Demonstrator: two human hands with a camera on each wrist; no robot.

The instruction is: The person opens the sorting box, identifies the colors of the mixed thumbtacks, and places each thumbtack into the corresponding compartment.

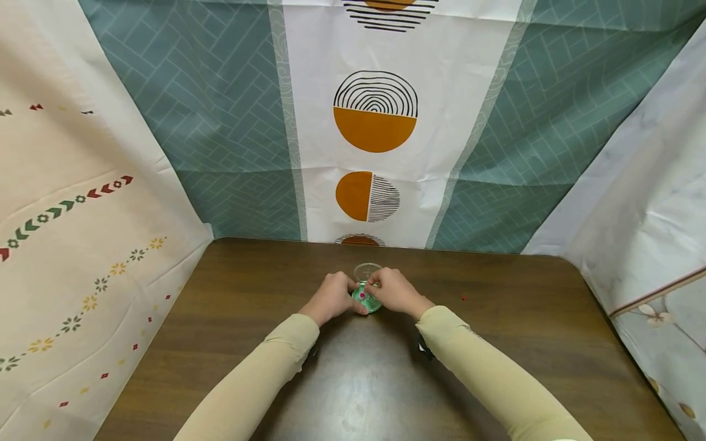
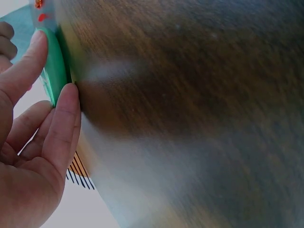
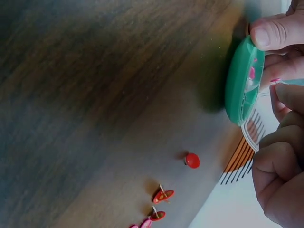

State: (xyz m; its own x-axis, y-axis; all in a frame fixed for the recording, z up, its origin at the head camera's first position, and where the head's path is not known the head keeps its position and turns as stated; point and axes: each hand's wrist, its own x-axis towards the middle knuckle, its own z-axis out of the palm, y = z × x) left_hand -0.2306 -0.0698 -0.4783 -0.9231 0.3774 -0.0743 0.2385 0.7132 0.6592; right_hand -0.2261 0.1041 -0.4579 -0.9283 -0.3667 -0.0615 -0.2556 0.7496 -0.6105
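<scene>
A round green case [image 1: 372, 304] with a clear lid [image 1: 368, 265] swung up at its far side stands on the table. My left hand [image 1: 331, 295] grips the case by its edge, thumb on one side and fingers on the other, as the left wrist view shows. Over the case, my right hand [image 1: 397, 290] pinches a small pink thumbtack [image 3: 275, 80] between thumb and forefinger. Inside the green case [image 3: 232, 90], pink pieces [image 3: 251, 72] show through the clear part; their exact shape is hard to tell.
On the brown table [image 1: 248, 306], a red thumbtack [image 3: 192, 160] lies near the case in the right wrist view. Orange-red thumbtacks [image 3: 163, 195] rest point up beyond it, beside pink ones [image 3: 146, 223] at the frame's edge. A patterned cloth [image 1: 237, 122] hangs behind the table.
</scene>
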